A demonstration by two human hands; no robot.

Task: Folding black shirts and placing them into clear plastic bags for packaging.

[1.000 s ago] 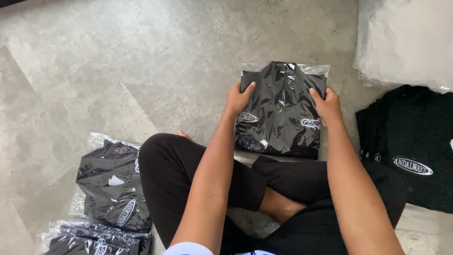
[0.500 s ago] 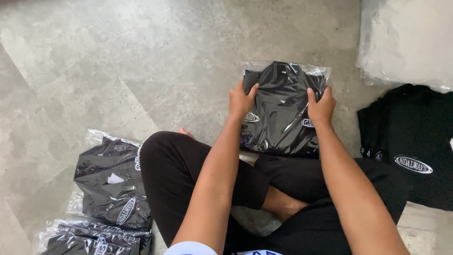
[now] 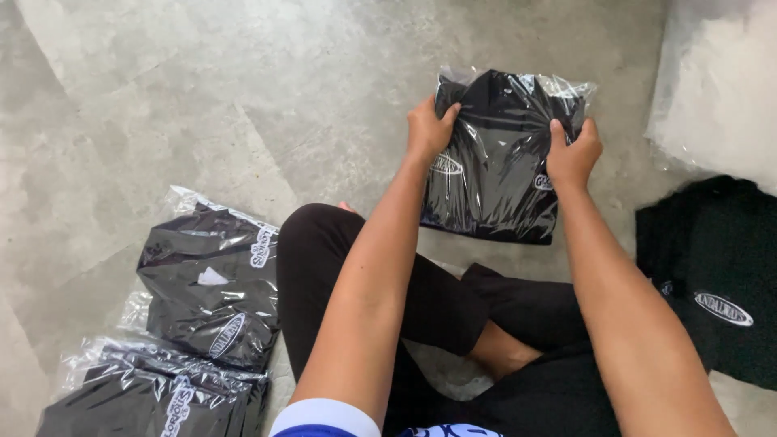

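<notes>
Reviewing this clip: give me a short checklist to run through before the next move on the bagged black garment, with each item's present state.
1. Left hand grips the clear plastic bag holding a folded black garment at its left edge: ok.
2. Right hand grips its right edge: ok.
3. Garment fully inside the bag: ok at the top, bottom edge cannot tell.
4. Bag opening sealed: cannot tell.
5. Stack of bagged black garments lies apart on the grey concrete floor, beside the left knee: ok.
6. Unbagged black garments lie apart on the right side: ok.
</notes>
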